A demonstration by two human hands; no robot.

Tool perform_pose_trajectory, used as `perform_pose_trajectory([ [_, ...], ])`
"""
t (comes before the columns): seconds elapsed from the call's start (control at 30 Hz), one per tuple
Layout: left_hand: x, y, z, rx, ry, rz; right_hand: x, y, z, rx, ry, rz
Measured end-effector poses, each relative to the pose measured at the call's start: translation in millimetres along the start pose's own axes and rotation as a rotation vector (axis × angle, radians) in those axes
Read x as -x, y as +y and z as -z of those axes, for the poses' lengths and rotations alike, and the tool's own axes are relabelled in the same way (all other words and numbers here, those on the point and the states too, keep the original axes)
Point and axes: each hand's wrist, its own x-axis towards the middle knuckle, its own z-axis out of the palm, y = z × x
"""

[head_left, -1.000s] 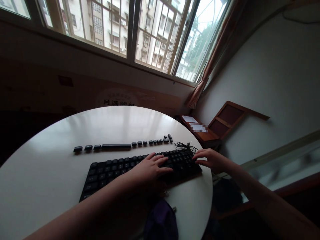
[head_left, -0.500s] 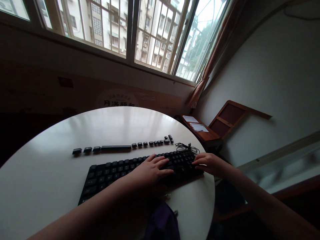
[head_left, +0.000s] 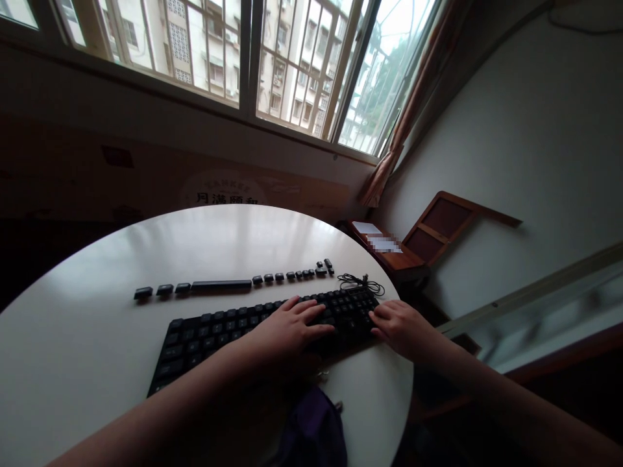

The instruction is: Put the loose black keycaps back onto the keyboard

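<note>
A black keyboard (head_left: pixel 214 334) lies across the near part of a round white table (head_left: pixel 204 243). My left hand (head_left: pixel 289 327) rests flat on its right half, fingers stretched out over the keys. My right hand (head_left: pixel 399 324) sits at the keyboard's right end, fingers curled down against the edge keys; what they pinch, if anything, is hidden. Behind the keyboard a row of loose black keycaps (head_left: pixel 233 284), with one long bar among them, runs left to right. The keyboard's coiled cable (head_left: pixel 360 282) lies at the far right end.
A dark purple object (head_left: pixel 314 431) sits at the table's near edge below my left hand. A wooden folding chair (head_left: pixel 428 237) with papers on it stands right of the table. Barred windows (head_left: pixel 272 65) and a curtain (head_left: pixel 403 117) are behind.
My right hand has slid slightly left and nearer along the keyboard's right end. My left hand has stayed on the keys. The view has shifted a little.
</note>
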Motion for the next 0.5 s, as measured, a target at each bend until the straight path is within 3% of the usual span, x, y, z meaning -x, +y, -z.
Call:
perform_pose_trajectory([
  [0.17,2,4,6.0,-0.001,-0.021,0.023,17,-1,-4,-0.131,0.031,-0.050],
  [0.3,3,4,4.7,-0.005,-0.007,0.014,20,1,-20,-0.312,0.113,-0.117],
  [0.5,2,3,3.5,0.002,-0.019,0.034,0,1,-54,-0.410,-0.031,-0.127],
])
